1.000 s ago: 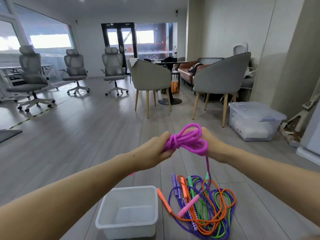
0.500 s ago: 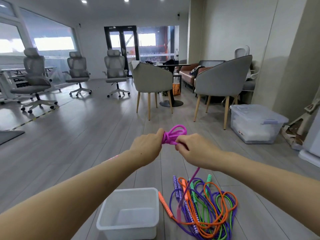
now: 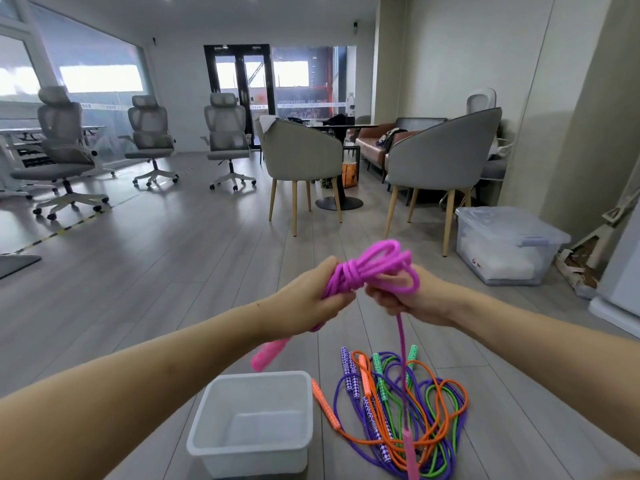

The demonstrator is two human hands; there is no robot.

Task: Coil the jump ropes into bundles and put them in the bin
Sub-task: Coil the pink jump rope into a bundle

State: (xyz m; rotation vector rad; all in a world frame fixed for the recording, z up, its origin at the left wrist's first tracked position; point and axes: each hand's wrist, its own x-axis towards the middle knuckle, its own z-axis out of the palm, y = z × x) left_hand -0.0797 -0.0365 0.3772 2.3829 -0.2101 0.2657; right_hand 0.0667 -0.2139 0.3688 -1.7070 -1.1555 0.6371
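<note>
Open office lounge; mesh swivel chairs (image 3: 59,147), desks (image 3: 20,133) by glass walls, meeting table (image 3: 341,128), sofa (image 3: 375,142)

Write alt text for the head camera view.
Both hands, left hand and right hand, grip a half-coiled pink jump rope above a white bin that holds no ropes. Orange, green and purple ropes lie tangled on the floor to the bin's right.

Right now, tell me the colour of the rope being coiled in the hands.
Bright pink rope, shown best in the head view, the only one.
</note>
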